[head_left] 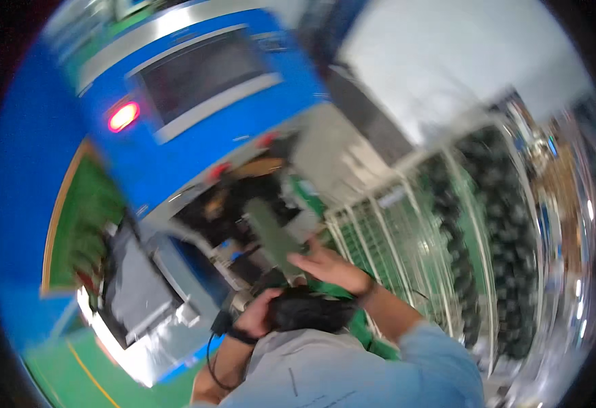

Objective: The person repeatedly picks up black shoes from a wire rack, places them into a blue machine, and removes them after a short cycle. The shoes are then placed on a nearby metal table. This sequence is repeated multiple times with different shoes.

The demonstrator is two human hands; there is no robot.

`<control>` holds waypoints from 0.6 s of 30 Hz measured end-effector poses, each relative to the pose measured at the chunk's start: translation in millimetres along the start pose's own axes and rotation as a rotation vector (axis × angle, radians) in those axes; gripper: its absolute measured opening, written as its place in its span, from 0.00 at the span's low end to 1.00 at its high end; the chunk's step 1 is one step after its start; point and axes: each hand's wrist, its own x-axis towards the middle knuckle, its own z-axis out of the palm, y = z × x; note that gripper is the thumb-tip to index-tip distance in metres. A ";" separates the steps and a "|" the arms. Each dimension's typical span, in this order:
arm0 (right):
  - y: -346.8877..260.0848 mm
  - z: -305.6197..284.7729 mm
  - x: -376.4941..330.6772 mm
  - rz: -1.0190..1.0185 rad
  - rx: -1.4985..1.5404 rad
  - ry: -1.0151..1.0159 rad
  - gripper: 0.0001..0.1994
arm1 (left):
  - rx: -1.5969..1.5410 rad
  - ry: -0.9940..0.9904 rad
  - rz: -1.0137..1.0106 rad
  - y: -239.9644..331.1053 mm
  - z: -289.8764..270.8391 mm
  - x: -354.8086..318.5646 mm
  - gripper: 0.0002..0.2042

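While a large blue metal machine with a dark window [243,122] loomed ahead, a white wire rack bearing dark pieces [407,187] crowded the right arm. A long grey-green flat piece [271,231] lay ahead, above a blurred black bundle [311,311] at the waist. The right hand [335,268] spread its fingers near the flat piece; the left hand [258,316], apart from it, curled beside the bundle, its grip impossible to tell.

A blue machine [206,153] and white rack [428,248] suggest a factory workshop
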 end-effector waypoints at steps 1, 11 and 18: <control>12.7 -9.0 20.6 0.019 0.203 -0.084 0.55 | 0.039 0.076 0.099 -0.8 28.3 -6.6 0.20; 150.0 -90.3 -83.5 -0.407 1.134 0.389 0.33 | 0.323 0.262 0.366 17.8 15.8 -31.1 0.26; 314.9 -270.2 -167.9 -1.097 2.066 0.506 0.29 | 0.669 0.666 0.313 -3.9 70.4 44.5 0.24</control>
